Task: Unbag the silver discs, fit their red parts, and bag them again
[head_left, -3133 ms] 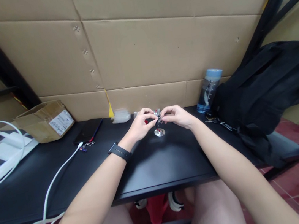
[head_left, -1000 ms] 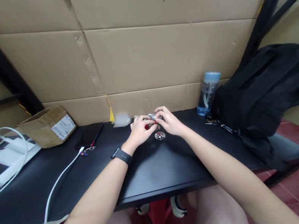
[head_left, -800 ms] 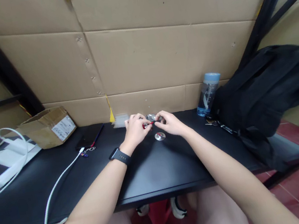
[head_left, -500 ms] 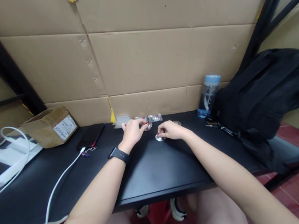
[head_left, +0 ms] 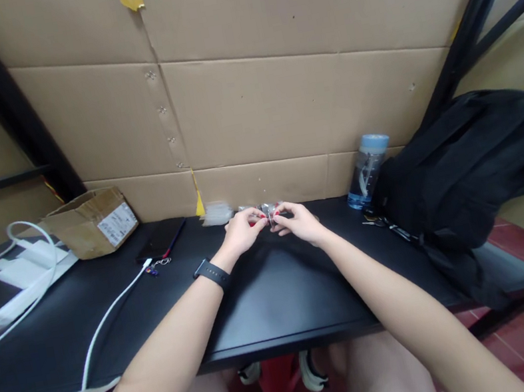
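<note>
Near the back of the black table [head_left: 288, 286], my left hand [head_left: 244, 231] and my right hand [head_left: 298, 222] meet fingertip to fingertip. Between them are small shiny round discs [head_left: 270, 216], seen nearly edge-on. The fingers of each hand are closed in a pinch on a disc, with a bit of red at the fingertips. The hands partly hide the discs. Just behind the hands lie small clear plastic packets, and left of them is a stack of clear plastic pieces [head_left: 217, 214].
Leftward are a cardboard box [head_left: 95, 225], a dark phone [head_left: 155, 240], and white cables [head_left: 104, 318]. A water bottle [head_left: 368, 170] and black backpack [head_left: 464, 167] stand at the right. Cardboard [head_left: 251, 110] walls the back.
Both hands have come together, each with its disc; the right hand's disc was raised off the table. The view has shifted slightly.
</note>
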{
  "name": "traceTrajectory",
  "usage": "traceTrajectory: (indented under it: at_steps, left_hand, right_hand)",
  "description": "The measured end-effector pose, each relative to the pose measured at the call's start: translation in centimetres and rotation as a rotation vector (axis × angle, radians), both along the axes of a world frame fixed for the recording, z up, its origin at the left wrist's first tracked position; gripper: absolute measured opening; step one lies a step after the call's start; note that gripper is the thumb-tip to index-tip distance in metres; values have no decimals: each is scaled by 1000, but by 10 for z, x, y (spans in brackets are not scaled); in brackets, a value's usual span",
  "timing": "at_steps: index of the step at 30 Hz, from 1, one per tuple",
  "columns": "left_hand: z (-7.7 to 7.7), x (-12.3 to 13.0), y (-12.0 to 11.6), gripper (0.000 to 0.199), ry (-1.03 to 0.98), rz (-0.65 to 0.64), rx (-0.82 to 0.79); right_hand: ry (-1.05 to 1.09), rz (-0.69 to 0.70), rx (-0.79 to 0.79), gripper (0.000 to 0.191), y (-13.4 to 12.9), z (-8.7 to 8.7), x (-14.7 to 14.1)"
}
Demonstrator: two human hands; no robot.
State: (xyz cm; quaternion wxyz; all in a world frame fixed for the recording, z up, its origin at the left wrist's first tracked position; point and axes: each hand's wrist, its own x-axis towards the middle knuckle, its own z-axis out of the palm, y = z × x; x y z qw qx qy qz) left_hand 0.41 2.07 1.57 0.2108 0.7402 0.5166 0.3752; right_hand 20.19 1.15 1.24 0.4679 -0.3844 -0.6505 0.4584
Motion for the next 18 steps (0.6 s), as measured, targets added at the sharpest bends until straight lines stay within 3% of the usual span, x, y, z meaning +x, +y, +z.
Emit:
traceTrajectory:
  at_steps: [12,18]
  left_hand:
    - [-4,0,1,17,-8,-91,7]
    - [0,3,-5,15,24,-96,9]
  right_hand:
    - [87,44,-138,22,-3,2,3]
    - [111,86,-173,31,-7,6,4]
